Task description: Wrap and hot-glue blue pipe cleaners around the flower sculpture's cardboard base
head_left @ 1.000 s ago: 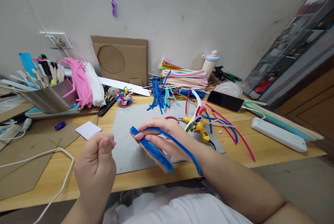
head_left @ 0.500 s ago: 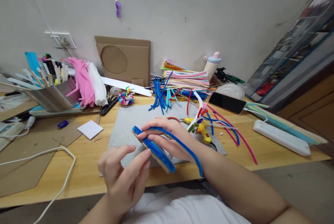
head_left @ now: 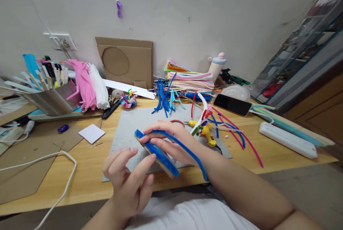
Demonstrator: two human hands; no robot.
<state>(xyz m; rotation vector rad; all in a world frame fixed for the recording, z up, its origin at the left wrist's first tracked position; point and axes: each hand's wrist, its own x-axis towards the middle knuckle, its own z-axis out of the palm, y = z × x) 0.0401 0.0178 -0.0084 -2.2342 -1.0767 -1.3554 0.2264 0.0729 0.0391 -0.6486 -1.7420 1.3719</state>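
Note:
A flat cardboard piece [head_left: 166, 170] with blue fuzzy stems [head_left: 162, 156] along its face is tilted above the grey mat [head_left: 128, 122]. My right hand [head_left: 170, 138] holds it at its upper part, the fingers closed round it. From under those fingers a loose blue stem [head_left: 189, 153] curves down toward my right forearm. My left hand [head_left: 130, 176] is at the left of the piece, fingers apart, with its index fingertip at the blue surface. Nothing is held in my left hand.
Behind my right hand lie a yellow glue gun [head_left: 210, 137] and a white curved stem [head_left: 204, 104]. A phone [head_left: 232, 104] and a power strip [head_left: 288, 140] are on the right. At the left stand a metal holder [head_left: 55, 99] and a white cable [head_left: 70, 180].
The thumb of my left hand has moved slightly away from its index finger. My right hand and the blue-covered piece have hardly moved; the view has shifted slightly.

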